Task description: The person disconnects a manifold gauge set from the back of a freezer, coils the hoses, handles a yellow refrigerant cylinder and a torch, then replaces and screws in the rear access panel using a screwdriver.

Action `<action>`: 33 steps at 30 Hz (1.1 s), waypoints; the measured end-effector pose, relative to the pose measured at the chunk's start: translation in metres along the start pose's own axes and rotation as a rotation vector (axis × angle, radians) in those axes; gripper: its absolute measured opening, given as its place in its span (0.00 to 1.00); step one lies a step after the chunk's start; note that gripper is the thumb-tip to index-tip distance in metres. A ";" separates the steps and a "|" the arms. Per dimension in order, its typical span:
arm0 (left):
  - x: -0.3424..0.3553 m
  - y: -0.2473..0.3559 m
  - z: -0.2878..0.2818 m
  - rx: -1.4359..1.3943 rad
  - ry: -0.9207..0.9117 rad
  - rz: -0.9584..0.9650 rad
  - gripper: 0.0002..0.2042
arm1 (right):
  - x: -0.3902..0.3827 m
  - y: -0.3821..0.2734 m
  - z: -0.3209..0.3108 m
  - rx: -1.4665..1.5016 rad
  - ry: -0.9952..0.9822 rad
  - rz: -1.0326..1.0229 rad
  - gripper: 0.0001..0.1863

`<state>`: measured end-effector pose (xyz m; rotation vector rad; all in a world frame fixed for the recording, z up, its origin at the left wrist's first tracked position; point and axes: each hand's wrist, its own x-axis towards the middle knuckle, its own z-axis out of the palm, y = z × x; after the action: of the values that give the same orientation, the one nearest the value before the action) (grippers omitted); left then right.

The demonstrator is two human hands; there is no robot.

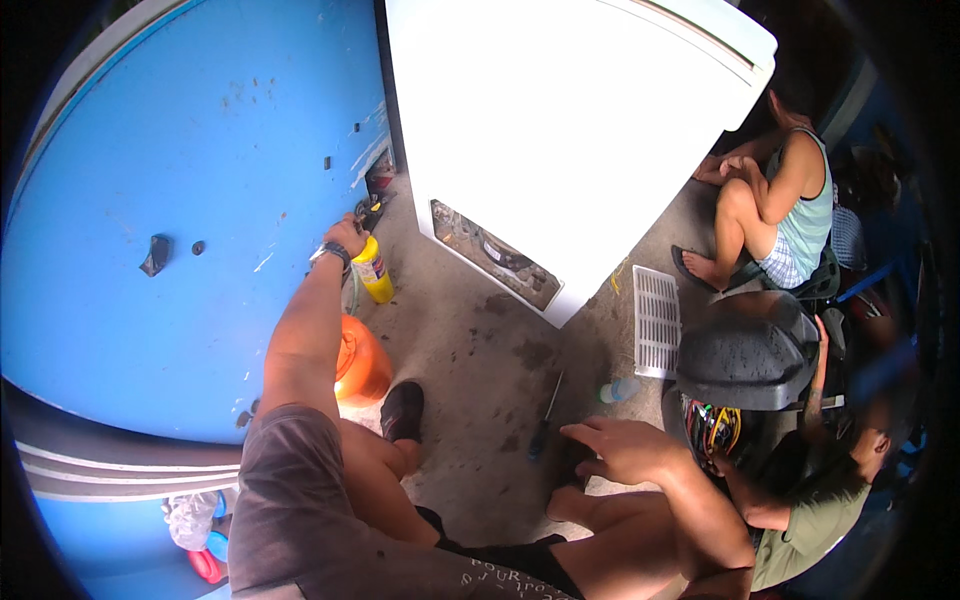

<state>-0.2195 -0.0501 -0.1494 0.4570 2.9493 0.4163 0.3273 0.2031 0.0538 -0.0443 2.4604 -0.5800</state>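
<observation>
My left hand (pixel 348 237) reaches forward beside the blue panel, its fingers wrapped round the top of a gas torch with a yellow cylinder (pixel 374 275). The cylinder hangs at a tilt just below my fingers, and the torch's dark head is partly hidden. My right hand (pixel 625 450) is over my right leg with fingers apart, holding nothing. Ahead stands a large white appliance (pixel 570 120), probably a refrigerator. A low opening in it shows a dark rounded part inside, likely a compressor (pixel 505 252).
An orange tank (pixel 362 365) stands by my left leg, near a blue panel (pixel 200 200). A screwdriver (pixel 546 415), a small bottle (pixel 620 390) and a white vent grille (pixel 657 320) lie on the floor. Two people sit at right, around a black case (pixel 745 355) and cables (pixel 718 428).
</observation>
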 end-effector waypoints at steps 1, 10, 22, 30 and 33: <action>-0.002 0.001 0.001 0.053 0.001 0.006 0.29 | 0.002 0.004 -0.004 0.014 0.067 -0.047 0.31; -0.054 0.060 -0.016 0.119 0.059 0.091 0.23 | 0.036 0.030 -0.004 0.024 0.016 -0.052 0.31; -0.240 0.177 -0.179 -0.189 0.192 0.434 0.26 | 0.082 0.012 0.002 0.210 0.621 -0.067 0.64; -0.340 0.227 -0.236 -0.626 -0.041 0.485 0.25 | 0.065 -0.018 0.006 0.644 0.640 -0.411 0.61; -0.328 0.189 -0.195 -1.001 0.078 0.772 0.23 | 0.050 -0.026 0.008 0.900 0.504 -0.494 0.51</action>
<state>0.1104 -0.0286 0.1186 1.3491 2.0584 1.8310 0.2885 0.1684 0.0315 -0.1584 2.3896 -2.0677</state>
